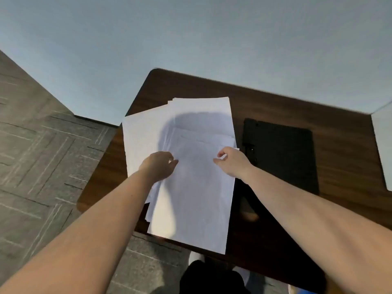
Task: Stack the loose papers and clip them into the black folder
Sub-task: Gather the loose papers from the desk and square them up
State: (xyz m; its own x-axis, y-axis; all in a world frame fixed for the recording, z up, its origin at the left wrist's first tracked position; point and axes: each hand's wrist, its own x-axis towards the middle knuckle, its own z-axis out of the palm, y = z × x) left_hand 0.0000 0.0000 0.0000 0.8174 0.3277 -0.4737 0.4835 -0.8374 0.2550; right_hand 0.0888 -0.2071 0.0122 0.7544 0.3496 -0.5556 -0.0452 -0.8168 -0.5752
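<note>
Several loose white papers (191, 198) lie in an uneven, fanned pile on the left part of a dark wooden table (275, 102). The nearest sheet overhangs the table's front edge. My left hand (158, 166) rests on the pile's left side with its fingers curled onto a sheet. My right hand (231, 162) pinches the right edge of a sheet between thumb and fingers. The black folder (280, 153) lies flat and shut on the table to the right of the pile, a clip strip along its left side.
Another white sheet (382, 149) lies at the table's far right edge, partly out of view. Grey patterned carpet (42, 155) spreads to the left and below. A plain grey wall stands behind the table. Dark trousers show at the bottom.
</note>
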